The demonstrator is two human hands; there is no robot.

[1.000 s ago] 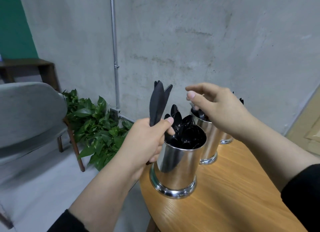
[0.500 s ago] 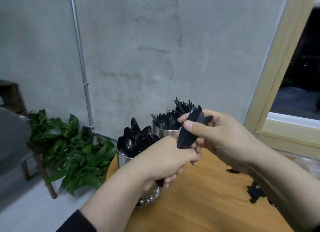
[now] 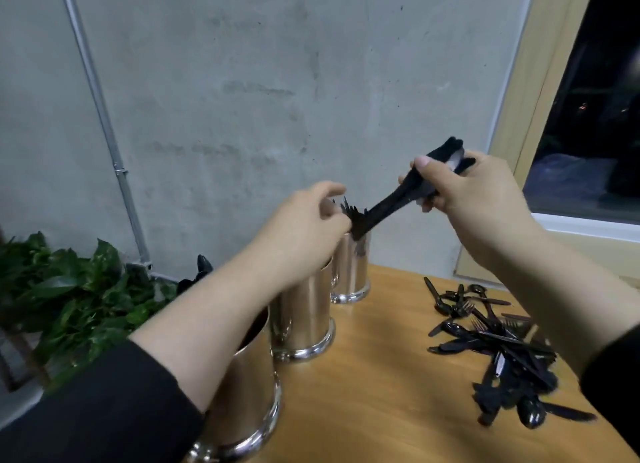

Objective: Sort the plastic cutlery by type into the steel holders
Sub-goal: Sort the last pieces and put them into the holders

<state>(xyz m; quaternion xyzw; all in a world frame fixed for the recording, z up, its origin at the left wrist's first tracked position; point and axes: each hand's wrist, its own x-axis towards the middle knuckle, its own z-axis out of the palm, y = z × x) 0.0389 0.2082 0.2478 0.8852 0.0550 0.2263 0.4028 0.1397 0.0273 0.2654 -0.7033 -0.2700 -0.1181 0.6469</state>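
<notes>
Near: loose cutlery pile [image 3: 498, 352] on bench [image 3: 374, 376], below right hand | Mid: right hand [image 3: 464, 199] grips knife bundle [image 3: 398, 199] — handles angled into far holder [image 3: 353, 268] | Left hand [image 3: 304, 227] loosely curled beside rim — likely guiding.

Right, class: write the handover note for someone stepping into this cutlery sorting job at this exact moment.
Right hand grips a bundle of black plastic knives, their lower ends angled down at the far steel holder.
Left hand holds nothing, fingers loosely curled by that holder's rim.
Three shiny steel cylinder holders stand in a row on the wooden table; the middle holder and the near holder are partly hidden by the left arm.
Done: some cutlery stands in the far holder.
Left: drop this bundle in, then sort the loose black pile of forks, spoons and knives on the right.
</notes>
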